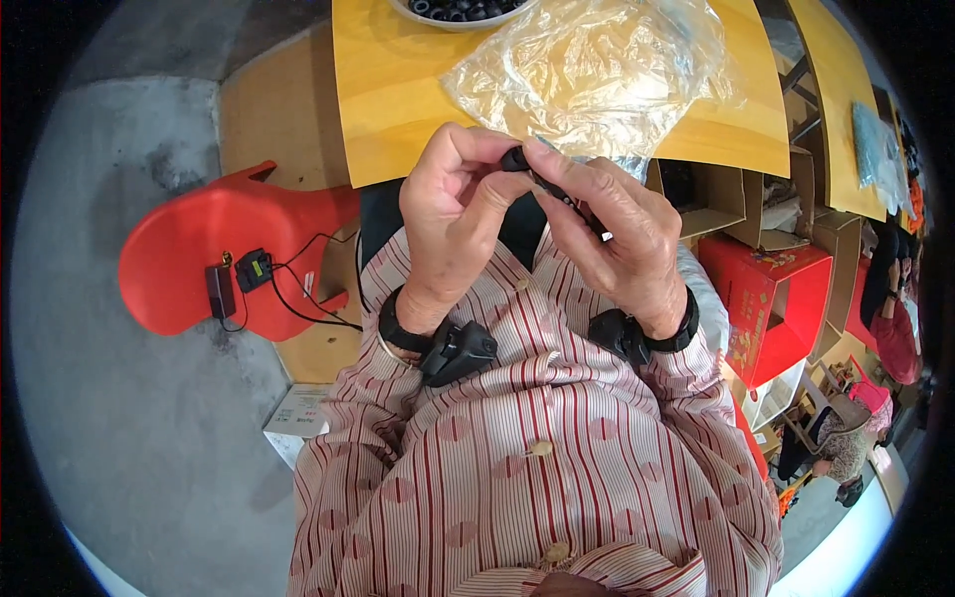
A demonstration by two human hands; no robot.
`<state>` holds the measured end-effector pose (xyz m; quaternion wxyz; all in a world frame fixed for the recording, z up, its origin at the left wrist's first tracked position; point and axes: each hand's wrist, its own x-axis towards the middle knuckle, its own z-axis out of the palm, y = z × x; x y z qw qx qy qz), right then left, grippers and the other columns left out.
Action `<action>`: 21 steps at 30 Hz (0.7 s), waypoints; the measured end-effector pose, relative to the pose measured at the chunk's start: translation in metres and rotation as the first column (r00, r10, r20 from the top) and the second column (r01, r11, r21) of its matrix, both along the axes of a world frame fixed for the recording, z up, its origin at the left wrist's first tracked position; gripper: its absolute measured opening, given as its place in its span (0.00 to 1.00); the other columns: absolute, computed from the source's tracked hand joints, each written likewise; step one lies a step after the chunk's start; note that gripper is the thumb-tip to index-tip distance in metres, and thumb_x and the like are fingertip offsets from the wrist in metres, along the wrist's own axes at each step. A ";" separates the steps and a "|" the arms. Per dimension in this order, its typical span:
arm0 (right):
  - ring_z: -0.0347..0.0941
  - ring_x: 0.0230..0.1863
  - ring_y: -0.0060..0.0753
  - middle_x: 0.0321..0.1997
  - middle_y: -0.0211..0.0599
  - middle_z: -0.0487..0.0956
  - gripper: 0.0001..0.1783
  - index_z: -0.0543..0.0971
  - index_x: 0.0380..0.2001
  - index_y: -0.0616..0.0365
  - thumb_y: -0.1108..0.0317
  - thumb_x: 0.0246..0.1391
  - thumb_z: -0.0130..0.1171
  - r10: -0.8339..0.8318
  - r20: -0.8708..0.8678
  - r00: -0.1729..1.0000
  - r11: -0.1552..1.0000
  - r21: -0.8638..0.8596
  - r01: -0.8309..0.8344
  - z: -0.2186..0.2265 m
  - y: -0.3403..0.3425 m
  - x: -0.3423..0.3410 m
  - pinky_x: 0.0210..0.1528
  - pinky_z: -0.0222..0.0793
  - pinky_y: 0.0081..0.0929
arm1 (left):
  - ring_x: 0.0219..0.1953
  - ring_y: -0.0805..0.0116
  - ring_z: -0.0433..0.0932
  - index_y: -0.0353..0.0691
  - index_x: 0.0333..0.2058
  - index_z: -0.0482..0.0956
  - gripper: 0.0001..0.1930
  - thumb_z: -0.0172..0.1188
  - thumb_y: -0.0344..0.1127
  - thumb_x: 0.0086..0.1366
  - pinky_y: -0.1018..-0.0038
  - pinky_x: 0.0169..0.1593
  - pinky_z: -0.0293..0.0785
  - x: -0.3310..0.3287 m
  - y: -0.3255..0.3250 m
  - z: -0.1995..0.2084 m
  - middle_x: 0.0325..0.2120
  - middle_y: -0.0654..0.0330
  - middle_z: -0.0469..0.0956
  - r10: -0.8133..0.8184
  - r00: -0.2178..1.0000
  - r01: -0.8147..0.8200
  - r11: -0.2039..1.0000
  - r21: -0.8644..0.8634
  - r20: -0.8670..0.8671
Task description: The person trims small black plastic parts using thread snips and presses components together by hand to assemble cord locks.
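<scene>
My left hand (453, 219) pinches a small round black piece (513, 159) between thumb and fingertips. In my right hand (627, 224) is a slim black rod (562, 196), slanting down to the right, its upper end close to the round piece. My fingers hide whether the two are joined. Both hands are raised in front of my chest, just short of the table's near edge. Beyond them a crumpled clear plastic bag (597, 70) lies on the yellow table (398, 109).
A white bowl (463, 24) of small black rings stands at the table's far side. To my left, a red stool (179, 259) bears black adapters and cables. Open cardboard boxes (716, 194) and a red box (761, 308) stand at right. Other people sit farther right.
</scene>
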<state>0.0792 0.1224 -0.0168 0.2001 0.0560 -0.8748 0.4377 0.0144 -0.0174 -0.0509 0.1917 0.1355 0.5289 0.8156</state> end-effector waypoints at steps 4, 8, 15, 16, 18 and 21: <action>0.70 0.21 0.26 0.24 0.37 0.76 0.24 0.77 0.48 0.60 0.82 0.44 0.62 -0.018 -0.020 1.000 1.000 -0.023 0.018 -0.005 -0.002 0.002 0.23 0.66 0.22 | 0.32 0.76 0.77 0.32 0.34 0.71 0.08 0.61 0.25 0.59 0.80 0.36 0.74 -0.001 0.001 0.001 0.30 0.58 0.78 0.089 0.941 -0.173 0.956 -0.236 -0.327; 0.70 0.20 0.31 0.22 0.34 0.73 0.24 0.76 0.49 0.56 0.79 0.45 0.62 -0.024 -0.017 1.000 0.999 0.025 0.025 -0.008 -0.001 0.003 0.22 0.67 0.27 | 0.29 0.73 0.79 0.32 0.32 0.72 0.08 0.63 0.25 0.57 0.78 0.33 0.75 -0.003 0.000 0.000 0.26 0.56 0.79 0.064 0.840 -0.302 0.880 -0.366 -0.538; 0.69 0.20 0.26 0.22 0.37 0.74 0.24 0.77 0.47 0.63 0.84 0.42 0.62 0.045 -0.004 0.999 0.995 0.091 -0.044 -0.003 0.009 0.001 0.23 0.66 0.20 | 0.29 0.71 0.80 0.31 0.32 0.72 0.07 0.61 0.24 0.56 0.76 0.33 0.76 -0.007 -0.003 0.005 0.25 0.54 0.80 -0.002 0.923 -0.157 0.910 -0.383 -0.384; 0.69 0.20 0.26 0.21 0.37 0.74 0.24 0.77 0.47 0.62 0.84 0.42 0.63 0.049 0.001 0.999 0.995 0.092 -0.049 -0.002 0.010 0.001 0.23 0.66 0.21 | 0.29 0.71 0.80 0.31 0.32 0.72 0.06 0.61 0.23 0.57 0.77 0.33 0.76 -0.008 -0.004 0.006 0.26 0.55 0.80 -0.027 0.936 -0.120 0.912 -0.391 -0.350; 0.69 0.19 0.26 0.21 0.36 0.74 0.24 0.77 0.47 0.61 0.84 0.42 0.63 0.052 0.008 0.999 0.994 0.094 -0.052 -0.003 0.011 0.001 0.23 0.66 0.21 | 0.30 0.72 0.80 0.30 0.32 0.72 0.06 0.60 0.22 0.57 0.77 0.33 0.76 -0.010 -0.007 0.009 0.26 0.55 0.80 -0.054 0.947 -0.080 0.914 -0.398 -0.315; 0.69 0.19 0.26 0.21 0.36 0.73 0.24 0.78 0.47 0.59 0.83 0.42 0.63 0.068 -0.006 0.998 0.994 0.089 -0.068 -0.005 0.015 0.000 0.22 0.66 0.21 | 0.34 0.75 0.76 0.30 0.35 0.68 0.03 0.52 0.21 0.63 0.80 0.39 0.73 -0.015 -0.010 0.016 0.32 0.58 0.76 -0.234 0.962 0.158 0.899 -0.408 -0.144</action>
